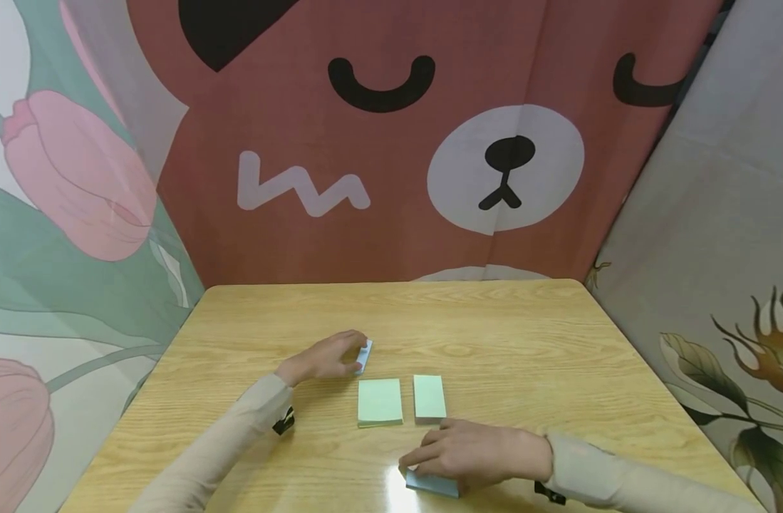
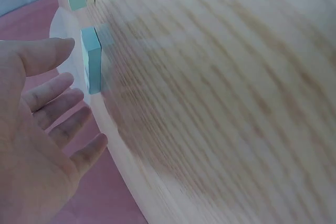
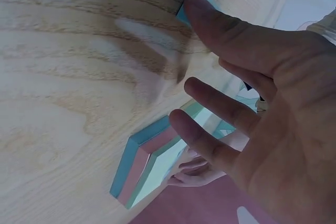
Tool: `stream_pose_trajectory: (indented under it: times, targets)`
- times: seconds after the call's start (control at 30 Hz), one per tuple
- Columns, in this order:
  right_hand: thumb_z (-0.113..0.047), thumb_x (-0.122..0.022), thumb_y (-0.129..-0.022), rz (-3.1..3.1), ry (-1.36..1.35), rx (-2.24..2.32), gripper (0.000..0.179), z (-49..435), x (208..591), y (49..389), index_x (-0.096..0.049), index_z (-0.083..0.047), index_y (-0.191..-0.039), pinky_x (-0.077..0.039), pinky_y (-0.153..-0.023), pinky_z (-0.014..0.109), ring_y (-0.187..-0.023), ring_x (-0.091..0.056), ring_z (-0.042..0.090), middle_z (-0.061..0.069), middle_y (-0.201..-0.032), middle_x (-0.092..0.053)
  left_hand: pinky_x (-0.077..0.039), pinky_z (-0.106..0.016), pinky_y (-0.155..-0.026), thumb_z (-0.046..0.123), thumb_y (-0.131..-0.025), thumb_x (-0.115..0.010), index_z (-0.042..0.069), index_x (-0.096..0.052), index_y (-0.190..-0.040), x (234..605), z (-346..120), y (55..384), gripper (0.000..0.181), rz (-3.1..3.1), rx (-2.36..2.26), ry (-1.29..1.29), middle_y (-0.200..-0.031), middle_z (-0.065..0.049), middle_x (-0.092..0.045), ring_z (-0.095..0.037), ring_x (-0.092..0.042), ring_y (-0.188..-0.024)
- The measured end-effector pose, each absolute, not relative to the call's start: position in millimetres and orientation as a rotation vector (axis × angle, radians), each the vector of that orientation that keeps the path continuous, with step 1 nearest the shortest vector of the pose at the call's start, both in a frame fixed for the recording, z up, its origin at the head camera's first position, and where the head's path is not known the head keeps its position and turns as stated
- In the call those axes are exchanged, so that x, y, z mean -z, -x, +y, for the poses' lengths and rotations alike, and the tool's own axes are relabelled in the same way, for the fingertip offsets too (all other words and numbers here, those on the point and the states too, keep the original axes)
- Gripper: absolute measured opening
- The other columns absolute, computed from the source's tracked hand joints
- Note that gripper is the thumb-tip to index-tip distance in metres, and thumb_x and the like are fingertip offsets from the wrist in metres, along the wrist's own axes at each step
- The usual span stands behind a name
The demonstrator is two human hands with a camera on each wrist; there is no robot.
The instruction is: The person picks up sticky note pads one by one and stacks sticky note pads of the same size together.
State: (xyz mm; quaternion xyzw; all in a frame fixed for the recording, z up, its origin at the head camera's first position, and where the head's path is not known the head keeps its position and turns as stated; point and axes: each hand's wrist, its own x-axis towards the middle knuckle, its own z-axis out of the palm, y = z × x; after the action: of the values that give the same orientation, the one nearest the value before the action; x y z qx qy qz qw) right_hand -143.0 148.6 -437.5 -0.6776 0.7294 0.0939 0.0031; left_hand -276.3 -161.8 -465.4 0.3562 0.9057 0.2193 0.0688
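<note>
A small light-blue sticky note pad (image 1: 364, 358) lies on the wooden table by my left hand (image 1: 330, 356). The left fingers are relaxed and spread, a little apart from that blue pad (image 2: 91, 59) in the left wrist view. Near the front of the table, my right hand (image 1: 471, 452) pinches another blue sticky note pad (image 1: 432, 486) near its ends. The thumb overlaps this pad (image 3: 184, 15) in the right wrist view; the index finger is mostly hidden behind it. Between the hands lie a square green sticky note pad (image 1: 380, 402) and a narrower green-topped stack (image 1: 429, 395).
Blue, pink and green layers show in the side of a stack (image 3: 144, 163) in the right wrist view. The wooden table (image 1: 526, 342) reaches back to a curtain (image 1: 378, 249) with a bear face. Patterned cloths hang at both sides.
</note>
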Motion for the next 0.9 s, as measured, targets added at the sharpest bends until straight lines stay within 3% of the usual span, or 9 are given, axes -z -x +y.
stream_pose_trajectory:
  times: [0.3, 0.53, 0.9]
  targets:
    - [-0.036, -0.088, -0.071, 2.245, 2.12, -0.269, 0.082, 147.1, 436.4, 141.1, -0.052, -0.024, -0.144, -0.043, -0.085, 0.02, -0.126, -0.047, 0.004, -0.011, -0.153, -0.039, -0.033, -0.051, -0.111, 0.022, -0.098, -0.063, 0.0, -0.043, -0.146, 465.5, -163.7, 277.0, 0.057, 2.717, -0.577, -1.034, -0.152, -0.019, -0.039, -0.037, -0.036, -0.139]
    - [-0.035, -0.089, -0.071, 2.236, 2.147, -0.278, 0.076, 145.9, 438.1, 141.5, -0.057, -0.025, -0.139, -0.039, -0.079, 0.016, -0.125, -0.047, 0.004, -0.014, -0.148, -0.045, -0.03, -0.051, -0.113, 0.021, -0.099, -0.063, -0.003, -0.047, -0.143, 465.6, -163.1, 277.2, 0.052, 2.687, -0.543, -1.037, -0.154, -0.019, -0.035, -0.038, -0.032, -0.141]
    - [-0.035, -0.09, -0.069, 2.219, 2.111, -0.243, 0.073, 143.2, 438.8, 143.4, -0.06, -0.025, -0.135, -0.042, -0.081, 0.017, -0.125, -0.047, 0.003, -0.015, -0.144, -0.048, -0.034, -0.052, -0.11, 0.012, -0.096, -0.065, -0.008, -0.05, -0.139, 466.8, -161.9, 282.3, 0.05, 2.626, -0.545, -1.066, -0.155, -0.022, -0.032, -0.042, -0.033, -0.14]
